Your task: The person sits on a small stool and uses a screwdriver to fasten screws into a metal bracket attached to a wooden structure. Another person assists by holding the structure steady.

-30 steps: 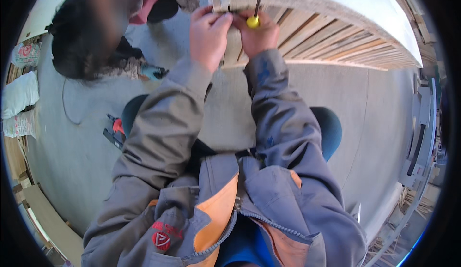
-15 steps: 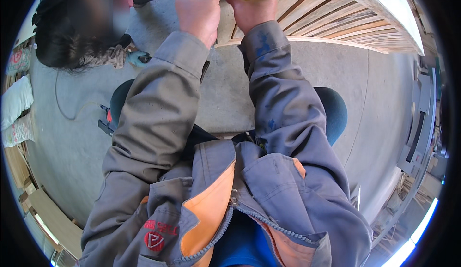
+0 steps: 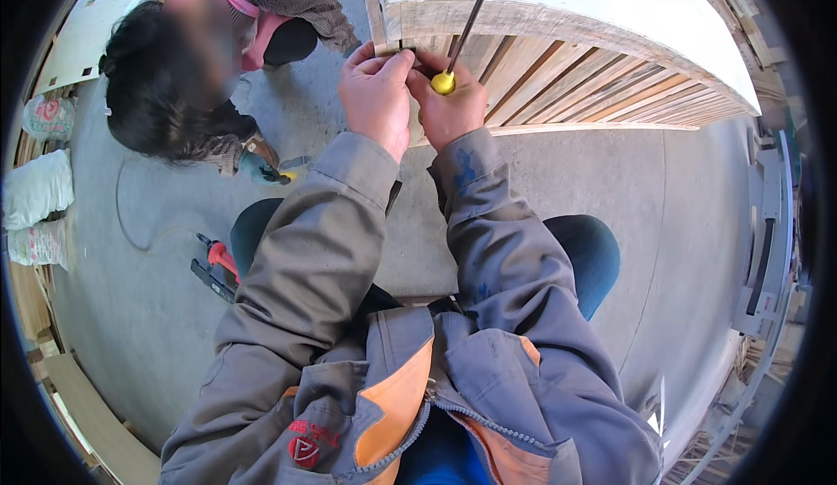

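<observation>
At the near left corner of a slatted wooden frame (image 3: pixel 523 84), both my hands meet. My left hand (image 3: pixel 375 101) is closed in a pinch against the corner post, by a small dark piece (image 3: pixel 407 49) only partly visible between the fingertips. My right hand (image 3: pixel 453 110) is closed round the yellow handle of a screwdriver (image 3: pixel 472 23), whose long metal shaft points up and away past the frame's edge. Its fingertips also press near the dark piece, and most of the handle is hidden in the palm.
A co-worker (image 3: pixel 166 110) crouches at my left, a gloved hand (image 3: pixel 255 169) holding a yellow-and-black tool. A red-and-black power tool (image 3: pixel 222 262) with a hose lies by my left knee. White sacks (image 3: pixel 39 190) line the left side; a grey metal machine (image 3: pixel 760 241) stands right.
The view has tipped up, bringing more of the frame's white top, the screwdriver shaft and the co-worker into sight. My hands remain close together at the corner.
</observation>
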`<state>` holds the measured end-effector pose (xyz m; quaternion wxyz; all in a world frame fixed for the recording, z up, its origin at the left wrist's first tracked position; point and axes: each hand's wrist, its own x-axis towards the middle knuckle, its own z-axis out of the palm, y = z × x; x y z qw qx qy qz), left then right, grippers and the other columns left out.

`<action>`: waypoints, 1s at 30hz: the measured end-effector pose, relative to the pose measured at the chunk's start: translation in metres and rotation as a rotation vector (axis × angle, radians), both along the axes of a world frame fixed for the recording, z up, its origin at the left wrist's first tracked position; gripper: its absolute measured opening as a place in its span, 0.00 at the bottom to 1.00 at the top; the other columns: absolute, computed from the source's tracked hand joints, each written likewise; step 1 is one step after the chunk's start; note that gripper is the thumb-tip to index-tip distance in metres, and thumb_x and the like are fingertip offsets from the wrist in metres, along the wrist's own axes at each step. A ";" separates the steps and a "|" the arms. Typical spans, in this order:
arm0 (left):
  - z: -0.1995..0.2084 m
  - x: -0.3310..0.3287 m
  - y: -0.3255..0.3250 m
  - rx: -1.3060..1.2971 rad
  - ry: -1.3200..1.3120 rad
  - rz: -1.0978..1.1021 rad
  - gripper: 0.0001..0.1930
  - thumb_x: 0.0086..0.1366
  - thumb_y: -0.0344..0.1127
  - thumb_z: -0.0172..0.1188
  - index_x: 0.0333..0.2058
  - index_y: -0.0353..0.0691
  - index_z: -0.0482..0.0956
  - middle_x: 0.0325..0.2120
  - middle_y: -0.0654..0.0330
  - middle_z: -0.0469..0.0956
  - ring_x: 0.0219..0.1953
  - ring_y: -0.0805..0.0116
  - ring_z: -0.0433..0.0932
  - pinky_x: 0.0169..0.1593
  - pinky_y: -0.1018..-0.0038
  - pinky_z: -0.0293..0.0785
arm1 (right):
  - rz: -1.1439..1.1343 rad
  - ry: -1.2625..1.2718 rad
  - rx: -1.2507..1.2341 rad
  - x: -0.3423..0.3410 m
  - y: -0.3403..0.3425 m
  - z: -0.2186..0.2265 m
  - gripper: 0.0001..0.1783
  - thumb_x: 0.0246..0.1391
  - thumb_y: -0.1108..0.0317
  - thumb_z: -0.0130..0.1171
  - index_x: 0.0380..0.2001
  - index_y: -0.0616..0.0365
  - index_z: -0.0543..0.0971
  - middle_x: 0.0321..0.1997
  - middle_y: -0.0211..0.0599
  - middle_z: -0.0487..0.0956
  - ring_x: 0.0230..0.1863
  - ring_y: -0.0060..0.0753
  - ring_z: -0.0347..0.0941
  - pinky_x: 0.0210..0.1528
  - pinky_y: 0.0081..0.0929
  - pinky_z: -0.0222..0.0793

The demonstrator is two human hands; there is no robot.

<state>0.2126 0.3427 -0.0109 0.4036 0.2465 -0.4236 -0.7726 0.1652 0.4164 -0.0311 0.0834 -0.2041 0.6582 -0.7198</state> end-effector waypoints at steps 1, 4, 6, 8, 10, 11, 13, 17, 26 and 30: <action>0.000 0.002 -0.002 0.015 0.005 -0.009 0.05 0.57 0.24 0.67 0.29 0.26 0.83 0.58 0.59 0.64 0.56 0.67 0.70 0.56 0.70 0.69 | -0.012 -0.085 -0.040 0.003 0.002 0.003 0.18 0.52 0.71 0.69 0.46 0.66 0.81 0.35 0.40 0.83 0.35 0.24 0.79 0.37 0.24 0.77; -0.008 0.001 -0.008 -0.009 0.003 -0.008 0.06 0.57 0.24 0.67 0.31 0.26 0.82 0.58 0.60 0.63 0.55 0.69 0.70 0.57 0.71 0.68 | -0.028 -0.288 -0.121 0.013 0.021 0.008 0.16 0.56 0.71 0.68 0.44 0.68 0.77 0.33 0.37 0.81 0.28 0.21 0.76 0.30 0.20 0.76; -0.006 0.001 -0.008 -0.001 0.006 0.000 0.06 0.58 0.24 0.67 0.32 0.25 0.82 0.58 0.60 0.62 0.55 0.69 0.70 0.57 0.72 0.68 | -0.027 -0.257 0.223 0.023 0.044 0.012 0.19 0.53 0.69 0.70 0.44 0.68 0.76 0.31 0.36 0.80 0.26 0.20 0.75 0.28 0.21 0.74; -0.004 0.000 -0.005 -0.009 0.003 -0.001 0.07 0.58 0.23 0.66 0.34 0.25 0.82 0.58 0.60 0.62 0.55 0.70 0.70 0.58 0.72 0.67 | -0.015 -0.178 0.425 0.036 0.063 0.008 0.22 0.51 0.68 0.71 0.45 0.68 0.75 0.29 0.35 0.79 0.25 0.21 0.74 0.27 0.22 0.72; -0.003 0.000 -0.004 -0.032 -0.018 0.004 0.07 0.58 0.23 0.66 0.34 0.25 0.82 0.58 0.60 0.62 0.55 0.69 0.70 0.58 0.72 0.67 | 0.028 -0.059 0.486 0.048 0.075 -0.013 0.25 0.48 0.68 0.72 0.47 0.67 0.74 0.28 0.34 0.77 0.24 0.23 0.73 0.26 0.24 0.70; 0.000 0.001 -0.004 -0.034 -0.032 0.012 0.07 0.58 0.23 0.66 0.34 0.25 0.82 0.58 0.60 0.62 0.55 0.69 0.70 0.58 0.72 0.67 | 0.076 -0.104 0.540 0.056 0.079 0.000 0.35 0.41 0.65 0.71 0.53 0.67 0.70 0.30 0.45 0.79 0.33 0.40 0.78 0.39 0.35 0.75; 0.004 0.002 -0.001 -0.035 -0.060 0.026 0.06 0.58 0.23 0.66 0.34 0.25 0.82 0.58 0.60 0.62 0.55 0.69 0.70 0.58 0.72 0.67 | 0.194 -0.068 0.497 0.064 0.089 -0.006 0.38 0.43 0.71 0.66 0.59 0.67 0.65 0.32 0.44 0.80 0.34 0.39 0.79 0.41 0.35 0.75; 0.007 0.000 0.002 -0.027 -0.044 0.042 0.07 0.58 0.23 0.66 0.34 0.25 0.82 0.58 0.60 0.62 0.55 0.69 0.69 0.58 0.72 0.67 | 0.265 -0.039 0.468 0.077 0.106 -0.002 0.44 0.46 0.79 0.62 0.67 0.63 0.58 0.40 0.46 0.80 0.35 0.40 0.79 0.42 0.35 0.75; -0.016 -0.006 -0.005 -0.046 0.018 0.019 0.06 0.59 0.24 0.67 0.34 0.26 0.82 0.58 0.61 0.63 0.54 0.70 0.70 0.57 0.72 0.67 | 0.379 -0.390 0.270 0.099 0.123 0.023 0.40 0.58 0.87 0.50 0.72 0.53 0.54 0.61 0.38 0.75 0.30 0.23 0.76 0.29 0.20 0.73; -0.012 -0.006 -0.003 0.003 0.047 0.001 0.07 0.59 0.23 0.66 0.36 0.26 0.81 0.57 0.60 0.64 0.53 0.69 0.71 0.57 0.72 0.68 | 0.368 -0.338 0.274 0.100 0.124 0.021 0.39 0.59 0.86 0.50 0.71 0.52 0.56 0.59 0.35 0.75 0.29 0.20 0.73 0.27 0.19 0.72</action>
